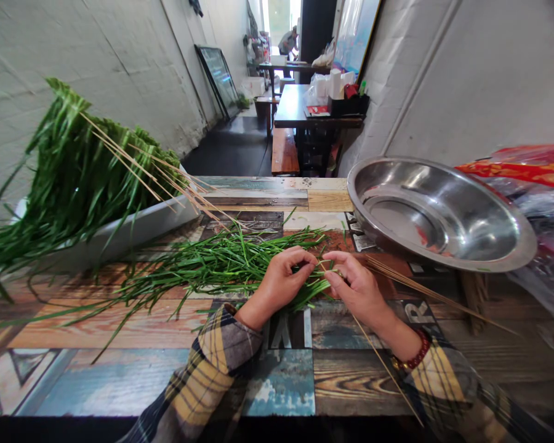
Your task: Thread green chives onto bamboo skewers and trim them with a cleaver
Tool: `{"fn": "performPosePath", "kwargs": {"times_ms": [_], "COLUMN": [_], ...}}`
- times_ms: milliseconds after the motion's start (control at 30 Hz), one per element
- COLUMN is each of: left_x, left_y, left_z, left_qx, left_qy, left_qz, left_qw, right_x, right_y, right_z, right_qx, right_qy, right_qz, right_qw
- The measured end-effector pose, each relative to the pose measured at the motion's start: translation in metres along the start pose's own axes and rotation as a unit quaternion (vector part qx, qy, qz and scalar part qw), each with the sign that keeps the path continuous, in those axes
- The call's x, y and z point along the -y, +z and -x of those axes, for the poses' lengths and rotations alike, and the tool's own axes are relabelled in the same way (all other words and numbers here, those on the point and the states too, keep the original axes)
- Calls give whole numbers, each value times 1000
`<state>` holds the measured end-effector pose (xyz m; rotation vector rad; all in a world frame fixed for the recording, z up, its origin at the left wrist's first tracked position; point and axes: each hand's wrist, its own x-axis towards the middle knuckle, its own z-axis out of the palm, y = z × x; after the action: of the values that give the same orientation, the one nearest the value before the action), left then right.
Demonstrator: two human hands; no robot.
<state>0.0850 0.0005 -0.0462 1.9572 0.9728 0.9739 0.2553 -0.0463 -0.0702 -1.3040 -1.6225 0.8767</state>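
My right hand [362, 292] pinches a thin bamboo skewer [388, 369], which slants down toward the table's front edge. Fingertips of my left hand [281, 280] are closed near the skewer's upper end, on what look like thin garlic chive stalks; the exact grip is partly hidden. Both hands meet over the right end of a loose pile of green garlic chives [216, 261] lying on the table. Several more bamboo skewers [425, 289] lie beyond my right hand. At the left, finished rows of skewered chives [101, 160] fill a white tray [141, 224], their sticks poking out to the right.
A steel basin [471, 212] stands at the right, tilted, beside clear and red plastic packaging [526, 169]. The patchwork-pattern table [277, 381] ends close to me. Farther back are another table [293, 104], a bench [285, 151] and a person bending over [287, 42].
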Motion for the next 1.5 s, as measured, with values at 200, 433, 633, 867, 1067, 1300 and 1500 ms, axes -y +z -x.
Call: {"fn": "performPosePath", "kwargs": {"times_ms": [200,433,633,867,1067,1300,1500], "left_x": [1,14,28,24,18,10,15], "left_y": [2,-10,-15,-19,-24,-20,-19], "left_z": [1,-2,-3,-1,0,1,-1], "left_qx": [40,-41,-4,36,94,106,22], "left_qy": [22,15,33,14,21,21,16], "left_qz": [7,-79,-211,-334,-395,-432,-305], "left_qw": [999,996,977,942,914,896,952], "right_x": [-1,-5,-2,2,0,0,1], "right_y": [0,-2,-2,-3,-3,-1,-1], "right_z": [-1,-3,0,2,1,1,1], "right_qx": [-10,6,33,58,61,69,49], "right_qy": [-1,31,25,1,2,4,2], "right_qz": [2,3,20,61,78,61,47], "right_qw": [1000,999,999,996,995,996,998]}}
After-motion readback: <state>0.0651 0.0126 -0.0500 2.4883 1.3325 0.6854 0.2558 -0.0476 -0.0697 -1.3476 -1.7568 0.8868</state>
